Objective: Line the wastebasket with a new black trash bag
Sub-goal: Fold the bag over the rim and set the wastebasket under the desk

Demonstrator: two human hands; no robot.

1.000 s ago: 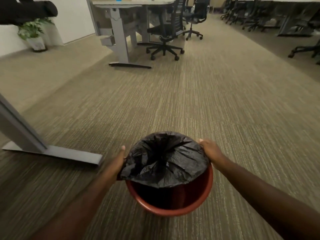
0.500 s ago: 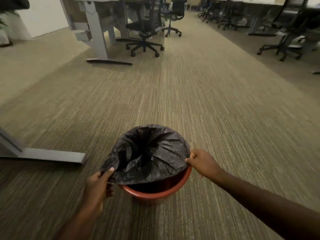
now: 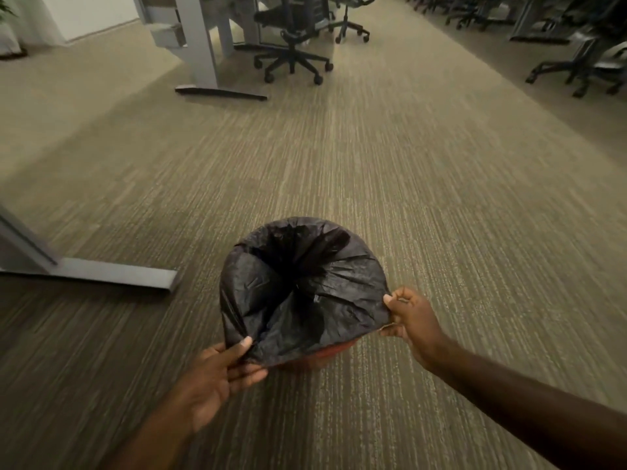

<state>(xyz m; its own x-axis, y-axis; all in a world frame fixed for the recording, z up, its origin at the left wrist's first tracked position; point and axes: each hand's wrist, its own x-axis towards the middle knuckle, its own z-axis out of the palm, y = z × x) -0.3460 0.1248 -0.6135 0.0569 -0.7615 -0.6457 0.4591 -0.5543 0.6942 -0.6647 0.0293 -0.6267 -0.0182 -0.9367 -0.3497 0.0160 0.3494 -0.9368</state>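
Observation:
A black trash bag [image 3: 305, 286] is stretched over the mouth of a round red wastebasket [image 3: 334, 351] standing on the carpet. Only a small strip of the red rim shows, at the near side below the bag's edge. My left hand [image 3: 220, 371] pinches the bag's hem at the near left, thumb on top. At the right side my right hand [image 3: 409, 317] grips the hem between thumb and fingers. The bag's middle sags down into the basket in dark folds.
A grey desk foot [image 3: 112, 274] lies on the carpet just left of the basket. Farther back stand a grey desk leg [image 3: 200, 45] and a black office chair [image 3: 291, 52]. More chairs [image 3: 583, 59] line the far right.
Both hands have drawn the bag's hem toward me over the near rim, so the red rim and open gap seen earlier are nearly covered. The view has tilted downward.

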